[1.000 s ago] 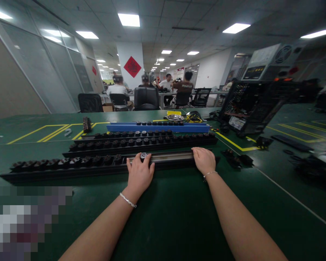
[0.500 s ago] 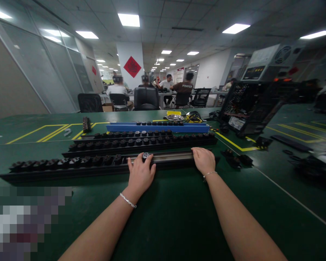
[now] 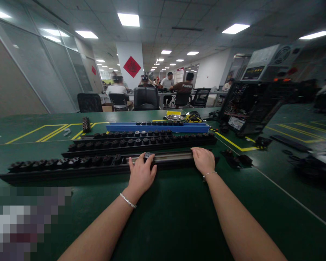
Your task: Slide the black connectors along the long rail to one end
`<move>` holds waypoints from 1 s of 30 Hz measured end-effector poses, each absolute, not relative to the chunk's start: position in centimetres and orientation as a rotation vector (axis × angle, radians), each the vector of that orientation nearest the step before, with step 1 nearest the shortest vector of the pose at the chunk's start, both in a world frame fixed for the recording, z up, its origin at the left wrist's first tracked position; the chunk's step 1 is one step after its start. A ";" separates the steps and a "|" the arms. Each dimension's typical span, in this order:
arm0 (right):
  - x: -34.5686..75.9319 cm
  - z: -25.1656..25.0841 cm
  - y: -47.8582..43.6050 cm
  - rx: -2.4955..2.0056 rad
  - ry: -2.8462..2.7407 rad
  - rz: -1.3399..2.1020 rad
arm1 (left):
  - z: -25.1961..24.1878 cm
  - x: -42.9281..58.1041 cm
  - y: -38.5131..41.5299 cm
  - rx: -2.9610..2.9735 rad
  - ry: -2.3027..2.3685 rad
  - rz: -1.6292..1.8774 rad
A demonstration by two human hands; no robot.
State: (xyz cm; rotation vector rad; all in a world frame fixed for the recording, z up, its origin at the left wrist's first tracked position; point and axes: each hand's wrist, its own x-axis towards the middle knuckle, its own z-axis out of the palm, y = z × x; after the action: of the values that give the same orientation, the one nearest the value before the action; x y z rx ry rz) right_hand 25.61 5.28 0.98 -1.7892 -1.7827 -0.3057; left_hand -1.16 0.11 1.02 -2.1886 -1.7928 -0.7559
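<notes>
A long black rail (image 3: 70, 172) lies across the green table in front of me, its left part filled with several black socket modules (image 3: 57, 163). My left hand (image 3: 140, 175) rests on the rail's middle, fingers curled round one black socket module (image 3: 147, 156) sitting in the rail's open channel (image 3: 171, 156). My right hand (image 3: 204, 160) lies on the rail further right, fingers bent over its edge and pressing it down.
Behind it lie two more black rails (image 3: 141, 142) full of modules and a blue rail (image 3: 157, 127). An open computer case (image 3: 250, 107) stands at the right. Loose black parts (image 3: 235, 158) lie right of my hand. People sit at desks in the background.
My left hand has slid the socket module a little to the right along the channel. My right hand has stayed put.
</notes>
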 end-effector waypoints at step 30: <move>21.7 1.4 4.4 -1.637 -1.846 -0.186 | 0.6 -1.6 0.7 -2.283 -1.834 -0.960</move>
State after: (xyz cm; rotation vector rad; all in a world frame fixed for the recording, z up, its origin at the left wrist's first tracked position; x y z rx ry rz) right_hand 21.71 4.44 1.38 -1.6366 -1.8460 -0.1860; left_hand -1.56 0.74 0.55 -2.2832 -1.8335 -0.9602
